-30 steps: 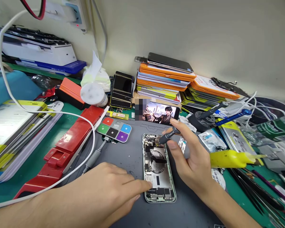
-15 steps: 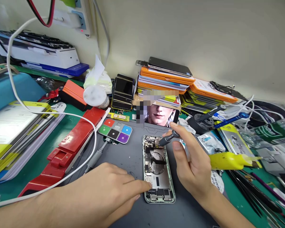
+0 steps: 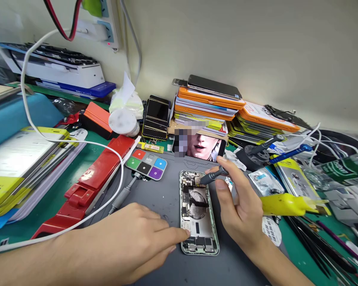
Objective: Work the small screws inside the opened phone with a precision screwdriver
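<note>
An opened phone (image 3: 198, 212) with its inner parts bare lies on a dark grey mat (image 3: 164, 194). My left hand (image 3: 137, 238) rests on the mat, its index fingertip pressing the phone's lower left edge. My right hand (image 3: 238, 206) pinches a slim dark screwdriver (image 3: 213, 176), whose tip touches the phone's upper right area near the camera end.
A lit phone (image 3: 201, 147) playing video stands behind the mat. A small tray with coloured squares (image 3: 147, 163) and a red bar tool (image 3: 89, 186) lie to the left. Stacked orange and yellow boxes (image 3: 209, 103), a yellow-handled tool (image 3: 289, 203), cables and tweezers crowd the right.
The view has tilted slightly, shifting the scene. The picture on the lit phone changed. My right hand with the screwdriver lowered a little toward the phone's top; the left hand stayed put.
</note>
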`<state>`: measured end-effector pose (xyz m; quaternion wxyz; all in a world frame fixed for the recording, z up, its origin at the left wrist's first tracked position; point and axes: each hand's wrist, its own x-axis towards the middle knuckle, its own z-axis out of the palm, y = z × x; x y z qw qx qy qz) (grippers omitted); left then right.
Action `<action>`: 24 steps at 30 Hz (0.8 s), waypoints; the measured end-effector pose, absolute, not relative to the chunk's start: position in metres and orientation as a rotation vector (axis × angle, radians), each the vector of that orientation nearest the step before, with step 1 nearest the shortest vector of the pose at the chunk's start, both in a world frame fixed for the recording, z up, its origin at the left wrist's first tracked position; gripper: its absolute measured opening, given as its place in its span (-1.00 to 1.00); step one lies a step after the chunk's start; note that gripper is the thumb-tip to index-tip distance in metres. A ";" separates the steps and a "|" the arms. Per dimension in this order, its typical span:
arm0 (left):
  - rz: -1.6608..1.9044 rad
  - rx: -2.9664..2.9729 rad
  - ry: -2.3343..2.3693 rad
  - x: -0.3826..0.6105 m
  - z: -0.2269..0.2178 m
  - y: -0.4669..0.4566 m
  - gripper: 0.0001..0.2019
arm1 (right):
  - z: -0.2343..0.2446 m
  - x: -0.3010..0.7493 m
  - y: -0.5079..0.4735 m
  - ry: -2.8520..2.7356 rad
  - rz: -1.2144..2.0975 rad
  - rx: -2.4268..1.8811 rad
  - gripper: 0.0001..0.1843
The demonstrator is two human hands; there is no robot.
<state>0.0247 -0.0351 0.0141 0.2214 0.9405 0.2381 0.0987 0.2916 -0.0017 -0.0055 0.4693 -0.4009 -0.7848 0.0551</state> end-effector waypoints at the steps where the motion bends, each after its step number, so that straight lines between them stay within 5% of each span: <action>1: 0.276 2.613 0.634 0.025 0.014 -0.035 -0.65 | -0.007 0.292 -0.001 -1.921 0.141 -0.982 -0.29; 9: 0.312 2.670 0.562 0.023 0.010 -0.031 -0.65 | -0.014 0.291 0.000 -1.889 0.217 -0.973 -0.17; 16: 0.467 2.779 0.420 0.023 0.004 -0.035 -0.72 | 0.001 0.262 -0.031 -1.607 0.758 -0.982 -0.46; 24: 0.572 2.714 0.536 0.027 0.007 -0.036 -0.82 | -0.014 0.263 -0.036 -1.725 0.923 -1.033 -0.64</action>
